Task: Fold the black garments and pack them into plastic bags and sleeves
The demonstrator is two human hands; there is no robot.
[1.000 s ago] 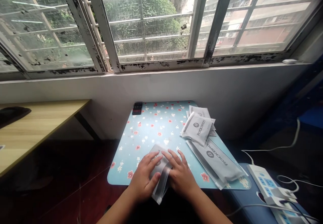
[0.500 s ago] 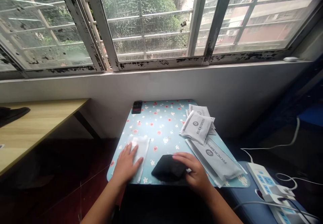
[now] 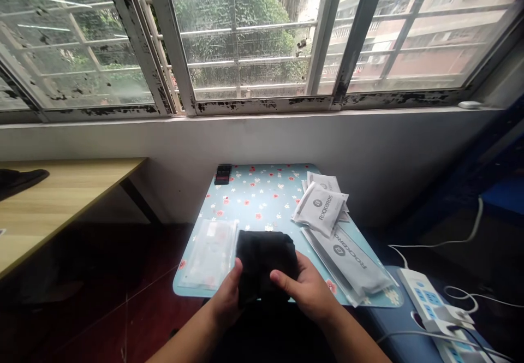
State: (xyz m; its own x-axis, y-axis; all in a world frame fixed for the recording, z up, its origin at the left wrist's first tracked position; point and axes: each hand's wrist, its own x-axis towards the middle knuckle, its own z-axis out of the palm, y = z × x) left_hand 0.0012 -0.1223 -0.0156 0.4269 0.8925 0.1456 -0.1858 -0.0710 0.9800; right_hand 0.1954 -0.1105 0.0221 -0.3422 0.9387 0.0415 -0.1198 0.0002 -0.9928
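Observation:
A folded piece of black cloth [image 3: 262, 259] is held up over the front edge of the small flowered table [image 3: 254, 188]. My left hand [image 3: 227, 292] grips its left side, thumb along the edge. On the other side my right hand [image 3: 309, 289] holds it with the thumb pressed on the front face; most of its fingers are hidden behind. To the left, a clear plastic bag [image 3: 209, 254] lies flat on the tabletop. At the right lie a small ROCKBROS pouch [image 3: 321, 207] and a long ROCKBROS pouch [image 3: 354, 259], partly stacked with others.
A blurred black object [image 3: 223, 174] lies at the table's far left corner. White power strips [image 3: 434, 297] with cables sit on a blue surface at the right. A wooden desk [image 3: 82, 188] with a dark shoe-like item stands left. A wall and window are behind.
My left hand has left the plastic bag and moved right to take the black cloth. My right hand has lifted the cloth, and both hands now hold it upright near me.

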